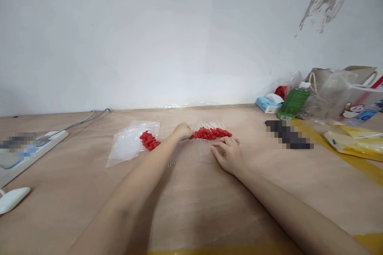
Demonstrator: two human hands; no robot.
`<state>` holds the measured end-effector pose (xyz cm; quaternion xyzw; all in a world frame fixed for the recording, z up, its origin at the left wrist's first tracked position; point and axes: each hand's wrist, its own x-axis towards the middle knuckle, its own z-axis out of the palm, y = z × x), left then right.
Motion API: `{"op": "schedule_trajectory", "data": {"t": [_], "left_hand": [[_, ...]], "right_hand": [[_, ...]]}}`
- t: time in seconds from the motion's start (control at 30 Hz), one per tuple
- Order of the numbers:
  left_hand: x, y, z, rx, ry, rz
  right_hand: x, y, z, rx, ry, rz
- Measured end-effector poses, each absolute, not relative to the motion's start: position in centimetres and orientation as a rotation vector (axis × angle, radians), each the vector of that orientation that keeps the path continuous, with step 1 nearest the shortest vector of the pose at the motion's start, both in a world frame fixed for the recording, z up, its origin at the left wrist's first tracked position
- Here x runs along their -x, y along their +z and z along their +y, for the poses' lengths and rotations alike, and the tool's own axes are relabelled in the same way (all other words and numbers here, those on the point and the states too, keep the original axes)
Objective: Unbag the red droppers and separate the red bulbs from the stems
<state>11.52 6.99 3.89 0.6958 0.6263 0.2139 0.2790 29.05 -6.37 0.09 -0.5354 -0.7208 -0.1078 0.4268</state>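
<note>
A row of thin clear sticks (191, 152) with red bead tips (213, 132) lies fanned out on the brown table (209, 207). My left hand (183, 130) is curled at the left end of the red tips, fingers closed; what it pinches is hidden. My right hand (228, 153) rests on the right side of the sticks, fingers bent and pressed down on them. A clear zip bag (128, 143) with a small heap of loose red beads (149, 140) at its mouth lies just left of my left arm.
A white power strip (44, 143) with its grey cable lies at the left, a white object (12, 199) at the left edge. At the right stand a green bottle (295, 101), a tissue pack (267, 104), plastic bags (338, 95) and yellow packets (356, 139). A white wall is behind.
</note>
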Motion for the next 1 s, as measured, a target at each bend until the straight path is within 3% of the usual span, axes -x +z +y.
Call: {"op": "schedule_trajectory", "data": {"t": [0.27,0.63,0.83,1.0], "left_hand": [[-9.3,4.4,1.8,-1.614,1.015,1.499],[-9.2,1.4,-7.7,-1.466,1.052,0.875],[-8.2,2.0,-7.5,-1.552,1.003,0.878],[-5.2,2.3,-7.2,-1.999,1.183,1.044]], "right_hand": [[-28.8,0.7,-6.9,1.308,-0.272,-1.746],[-25.9,1.2,-9.2,1.073,-0.200,-1.949],[-26.3,1.0,-8.9,1.052,-0.236,-2.003],[-27.0,0.9,-8.7,1.034,-0.319,-2.013]]}}
